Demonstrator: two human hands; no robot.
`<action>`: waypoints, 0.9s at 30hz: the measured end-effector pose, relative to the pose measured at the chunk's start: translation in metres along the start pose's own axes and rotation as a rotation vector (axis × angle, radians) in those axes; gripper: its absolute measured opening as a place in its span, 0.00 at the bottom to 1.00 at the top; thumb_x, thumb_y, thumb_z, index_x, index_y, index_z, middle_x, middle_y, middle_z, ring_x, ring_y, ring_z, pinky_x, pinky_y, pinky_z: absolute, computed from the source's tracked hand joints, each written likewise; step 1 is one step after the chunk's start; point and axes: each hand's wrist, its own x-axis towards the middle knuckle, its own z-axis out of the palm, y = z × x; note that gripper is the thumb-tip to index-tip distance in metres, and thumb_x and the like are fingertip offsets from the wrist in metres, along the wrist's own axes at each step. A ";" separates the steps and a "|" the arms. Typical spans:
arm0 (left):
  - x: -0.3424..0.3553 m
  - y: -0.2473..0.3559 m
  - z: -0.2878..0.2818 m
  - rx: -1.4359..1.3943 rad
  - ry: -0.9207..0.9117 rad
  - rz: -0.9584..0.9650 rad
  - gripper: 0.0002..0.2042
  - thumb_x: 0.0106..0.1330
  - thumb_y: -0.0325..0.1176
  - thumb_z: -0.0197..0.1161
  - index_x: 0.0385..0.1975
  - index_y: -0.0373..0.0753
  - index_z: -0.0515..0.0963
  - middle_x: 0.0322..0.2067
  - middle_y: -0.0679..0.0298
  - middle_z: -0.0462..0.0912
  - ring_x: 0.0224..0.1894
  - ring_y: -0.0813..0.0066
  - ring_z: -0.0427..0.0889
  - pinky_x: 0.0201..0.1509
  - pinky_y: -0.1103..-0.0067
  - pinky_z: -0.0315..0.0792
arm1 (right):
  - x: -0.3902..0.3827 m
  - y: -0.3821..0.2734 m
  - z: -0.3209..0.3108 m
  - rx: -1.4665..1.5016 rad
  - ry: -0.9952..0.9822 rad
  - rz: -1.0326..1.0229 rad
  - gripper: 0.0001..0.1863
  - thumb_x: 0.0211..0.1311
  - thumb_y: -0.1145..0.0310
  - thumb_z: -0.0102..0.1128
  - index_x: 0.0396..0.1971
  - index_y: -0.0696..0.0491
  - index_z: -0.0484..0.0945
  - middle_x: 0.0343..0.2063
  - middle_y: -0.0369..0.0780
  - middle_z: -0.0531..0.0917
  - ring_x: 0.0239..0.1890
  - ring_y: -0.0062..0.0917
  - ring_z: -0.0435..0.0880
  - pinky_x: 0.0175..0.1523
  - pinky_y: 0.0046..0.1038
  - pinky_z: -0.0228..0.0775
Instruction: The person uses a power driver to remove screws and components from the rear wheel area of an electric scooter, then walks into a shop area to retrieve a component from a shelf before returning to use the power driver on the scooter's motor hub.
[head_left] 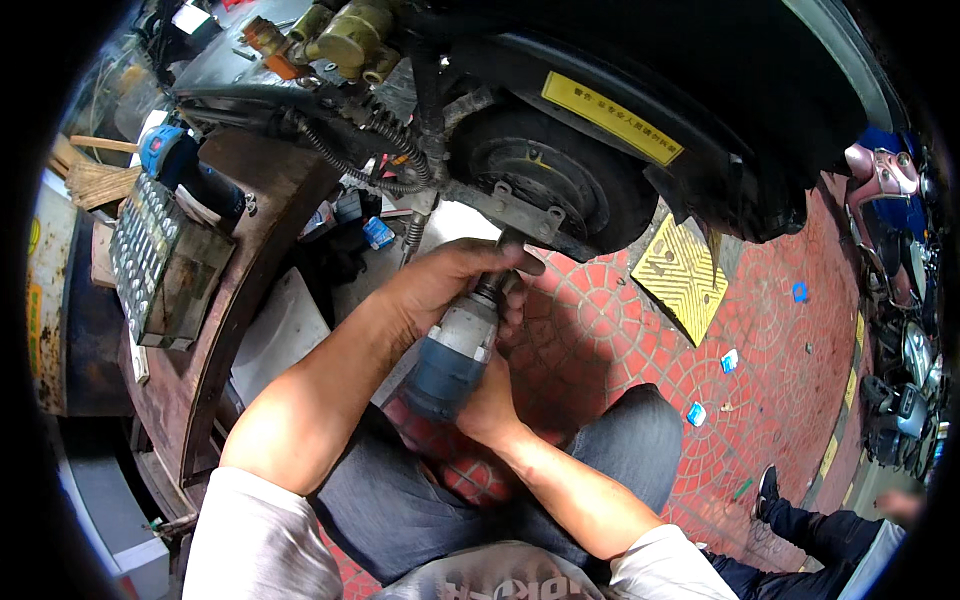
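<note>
A blue-and-silver impact wrench (452,358) points up and away from me at a metal bracket (510,212) under a black vehicle body. Around the wrench's nose, close below the bracket, my left hand (445,283) has its fingers closed. My right hand (490,400) grips the tool from behind; its fingers are mostly hidden by the wrench body. The socket end (508,243) meets the bracket's underside, but the fastener there cannot be made out. Just behind the bracket sits a black wheel (545,175). A coil spring (395,140) and a ribbed black hose (340,165) run beside it on the left.
At left, a wooden bench (255,225) bears a metal box of sockets (165,262) and a blue power tool (172,160). A yellow ridged plate (685,278) lies on red paving (590,345). Motorcycles (905,370) line the far right; another person's leg (825,525) shows lower right.
</note>
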 end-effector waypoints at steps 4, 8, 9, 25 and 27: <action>0.001 0.001 0.001 0.073 0.014 0.010 0.17 0.75 0.40 0.65 0.54 0.33 0.79 0.33 0.58 0.85 0.31 0.66 0.86 0.34 0.69 0.83 | -0.001 0.000 0.002 -0.112 0.032 0.002 0.27 0.58 0.68 0.76 0.57 0.54 0.76 0.46 0.38 0.88 0.48 0.27 0.87 0.54 0.33 0.79; 0.004 -0.001 -0.009 0.090 0.030 0.092 0.19 0.75 0.39 0.65 0.58 0.34 0.76 0.36 0.57 0.87 0.31 0.66 0.87 0.36 0.66 0.85 | -0.001 0.000 0.002 -0.146 0.009 0.017 0.29 0.58 0.68 0.76 0.57 0.55 0.73 0.45 0.42 0.88 0.49 0.33 0.88 0.54 0.36 0.79; 0.003 0.001 -0.006 0.101 0.049 0.101 0.19 0.75 0.39 0.65 0.58 0.34 0.75 0.38 0.56 0.87 0.31 0.66 0.87 0.36 0.66 0.86 | -0.001 0.003 0.002 -0.147 0.018 0.004 0.32 0.56 0.68 0.77 0.59 0.57 0.70 0.44 0.46 0.88 0.49 0.39 0.89 0.53 0.38 0.80; -0.007 0.002 0.003 0.112 0.125 0.072 0.16 0.77 0.38 0.56 0.58 0.35 0.74 0.40 0.51 0.89 0.33 0.60 0.89 0.36 0.66 0.86 | -0.019 -0.013 0.002 -0.159 -0.033 0.018 0.40 0.53 0.64 0.80 0.61 0.61 0.66 0.42 0.50 0.88 0.47 0.46 0.91 0.52 0.41 0.82; -0.003 0.002 0.008 0.122 0.166 0.093 0.17 0.78 0.40 0.53 0.57 0.35 0.75 0.41 0.50 0.89 0.35 0.58 0.89 0.41 0.63 0.86 | -0.019 -0.006 0.002 -0.174 -0.026 0.028 0.41 0.52 0.63 0.80 0.61 0.62 0.66 0.42 0.51 0.88 0.47 0.48 0.90 0.51 0.43 0.82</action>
